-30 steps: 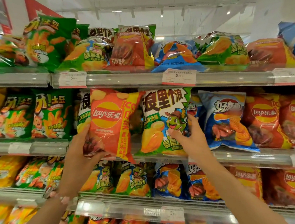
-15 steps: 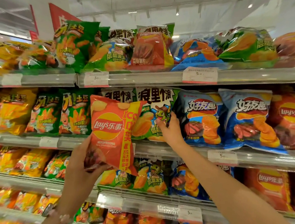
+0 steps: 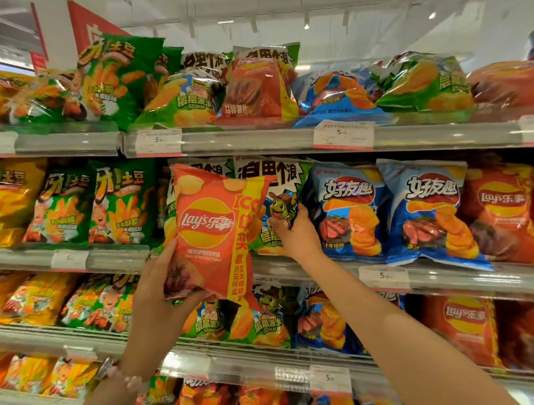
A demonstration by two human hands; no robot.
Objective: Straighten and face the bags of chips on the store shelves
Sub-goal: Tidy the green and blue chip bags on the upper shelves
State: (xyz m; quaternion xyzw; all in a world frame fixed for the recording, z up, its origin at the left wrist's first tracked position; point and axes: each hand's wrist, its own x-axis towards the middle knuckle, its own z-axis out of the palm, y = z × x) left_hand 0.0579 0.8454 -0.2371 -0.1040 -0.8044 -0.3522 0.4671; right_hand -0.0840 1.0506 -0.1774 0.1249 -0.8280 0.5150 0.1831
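My left hand (image 3: 159,293) grips the bottom corner of an orange Lay's bag (image 3: 212,230) and holds it upright in front of the middle shelf. Behind it stands a green wave-chip bag (image 3: 275,183) with a frog cartoon. My right hand (image 3: 295,230) pinches that green bag at its right edge, thumb on the front. Two blue bags (image 3: 348,208) stand upright just right of my right hand. The orange bag hides most of another green bag behind it.
Orange Lay's bags (image 3: 501,214) fill the right end of the middle shelf (image 3: 461,276). Green fry bags (image 3: 118,203) and yellow bags (image 3: 1,197) stand at the left. The top shelf (image 3: 248,143) carries leaning, jumbled bags. Lower shelves hold more bags.
The green bag in my right hand has shifted left, into the slot beside the blue bags. My left hand has kept the orange Lay's bag in front of the shelf, slightly lower.
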